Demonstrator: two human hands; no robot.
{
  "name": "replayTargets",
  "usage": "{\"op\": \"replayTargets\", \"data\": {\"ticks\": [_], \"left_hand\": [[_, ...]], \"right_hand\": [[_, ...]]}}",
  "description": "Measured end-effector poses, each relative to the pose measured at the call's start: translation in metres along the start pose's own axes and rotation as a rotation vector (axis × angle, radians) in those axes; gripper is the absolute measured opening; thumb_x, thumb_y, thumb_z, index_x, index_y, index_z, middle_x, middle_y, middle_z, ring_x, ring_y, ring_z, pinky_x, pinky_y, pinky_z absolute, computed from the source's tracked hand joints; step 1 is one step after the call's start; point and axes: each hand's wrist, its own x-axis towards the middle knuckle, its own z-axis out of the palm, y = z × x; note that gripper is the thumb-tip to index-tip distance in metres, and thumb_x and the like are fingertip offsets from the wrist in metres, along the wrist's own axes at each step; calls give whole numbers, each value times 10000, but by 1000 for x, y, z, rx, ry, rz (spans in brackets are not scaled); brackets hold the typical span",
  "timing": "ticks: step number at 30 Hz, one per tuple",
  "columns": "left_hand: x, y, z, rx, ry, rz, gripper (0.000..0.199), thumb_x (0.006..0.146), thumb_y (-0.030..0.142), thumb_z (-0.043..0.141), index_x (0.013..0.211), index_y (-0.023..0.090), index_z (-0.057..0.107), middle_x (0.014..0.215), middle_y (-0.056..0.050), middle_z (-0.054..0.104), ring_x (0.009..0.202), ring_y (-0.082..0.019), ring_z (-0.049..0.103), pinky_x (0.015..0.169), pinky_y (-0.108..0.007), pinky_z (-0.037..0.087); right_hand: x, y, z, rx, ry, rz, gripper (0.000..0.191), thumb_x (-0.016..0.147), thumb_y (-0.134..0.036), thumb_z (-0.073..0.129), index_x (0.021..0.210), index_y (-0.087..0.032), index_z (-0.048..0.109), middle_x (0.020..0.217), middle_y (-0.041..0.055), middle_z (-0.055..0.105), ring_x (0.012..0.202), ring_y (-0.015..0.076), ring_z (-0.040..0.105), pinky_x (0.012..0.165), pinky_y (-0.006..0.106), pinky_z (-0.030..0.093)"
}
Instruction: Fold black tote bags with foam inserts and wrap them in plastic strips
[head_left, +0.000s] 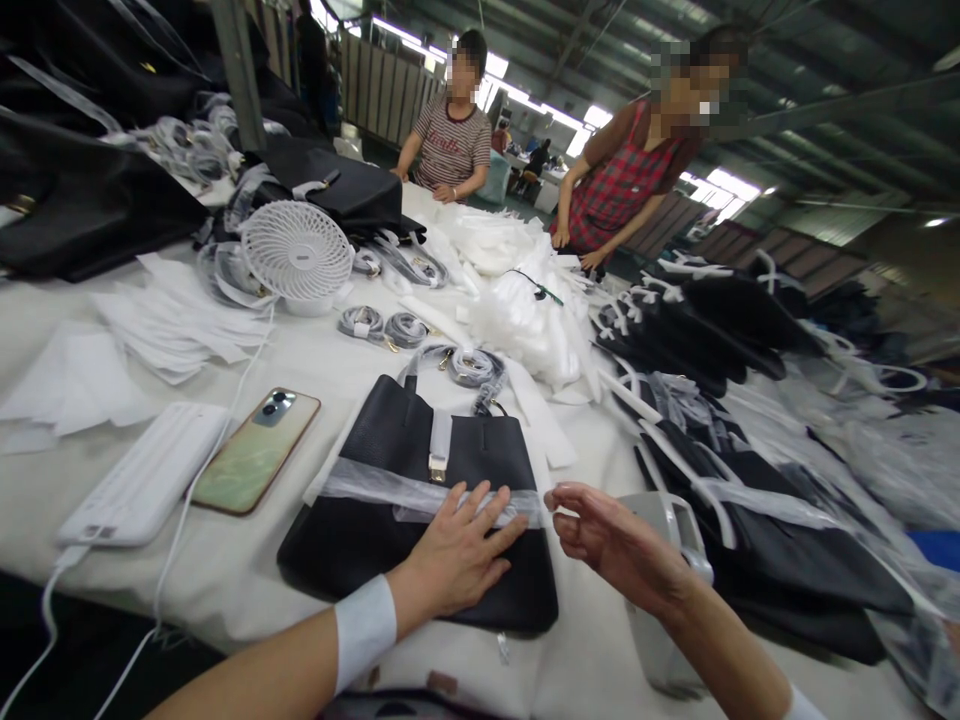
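A black handbag (450, 560) lies flat on the table, with a clear plastic band (360, 483) wrapped across its middle and a covered strap with a gold clasp (438, 465) above. My left hand (461, 550) rests on the bag's front and on the band, fingers spread, holding nothing. Just off the bag's right edge is my right hand (611, 540), its fingers loosely bent with nothing visible in them. Whether its fingertips touch the band's end, I cannot tell. A wrapped coiled strap (474, 367) lies at the bag's top edge.
Left of the bag are a phone (255, 450), a white power bank (142, 480) with cables, paper sheets (172, 315) and a small fan (298, 255). A grey plastic device (664, 620) stands under my right forearm. Black bags (795, 540) pile up rightward. Two people stand across the table.
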Motion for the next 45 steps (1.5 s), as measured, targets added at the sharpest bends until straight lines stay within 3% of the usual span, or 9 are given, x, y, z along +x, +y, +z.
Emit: {"op": "replayTargets", "data": {"ticks": [3,5,10,18,21,24,26,41,45], "left_hand": [[0,0,1,-9,5,-4,544,979,492,363,1489,315,296,1543,-77,334,1370,-326,348,1094,-537,266],[0,0,1,-21,6,-13,542,978,487,368,1488,317,297,1546,-75,330,1374,-326,344,1095,-538,267],[-1,1,2,-26,-2,-14,555,977,485,373,1497,320,274,1550,-72,325,1380,-328,337,1097,-542,267],[0,1,2,-28,-6,-14,577,972,492,385,1505,316,253,1548,-79,330,1370,-332,351,1092,-548,269],[0,1,3,-35,-5,-16,576,967,487,401,1501,318,266,1551,-79,324,1370,-338,351,1091,-551,269],[0,0,2,-41,-2,-14,569,966,482,409,1496,322,280,1549,-81,329,1372,-342,352,1091,-551,268],[0,0,2,-38,-1,-11,567,965,487,409,1493,321,288,1546,-84,337,1372,-342,354,1090,-548,269],[8,3,-4,46,0,47,530,961,462,442,1445,259,371,1524,-113,366,1408,-302,300,1144,-579,160],[21,2,-11,-67,-58,95,412,967,378,464,1337,197,484,1436,-117,459,1238,-257,480,1038,-448,384]], "right_hand": [[-2,0,4,-8,8,-1,352,755,-432,785,1027,-213,740,1113,82,627,867,144,544,735,244,447],[-2,0,7,-7,32,-9,342,714,-388,827,1003,-222,749,1113,80,651,811,125,543,719,242,446],[0,5,12,-69,152,-49,304,661,-303,865,926,-200,759,897,55,698,580,69,458,551,227,375],[1,14,8,-119,184,-61,369,623,-317,886,940,-182,753,751,28,683,596,85,512,583,236,398],[-3,14,9,-136,122,-69,518,670,-301,864,1149,-222,684,753,19,683,621,94,534,606,236,398],[-6,14,12,-135,32,-33,846,706,-268,844,1436,-276,417,729,-1,674,635,104,556,622,233,395],[-8,14,13,-111,17,-6,907,712,-276,839,1473,-257,345,725,4,671,626,104,556,611,225,387],[-20,35,18,371,0,52,618,773,-272,708,1360,-228,520,556,-64,440,496,77,309,515,229,273],[-25,42,18,503,3,41,629,761,-276,710,1360,-225,524,538,-74,385,491,83,247,496,223,241]]}}
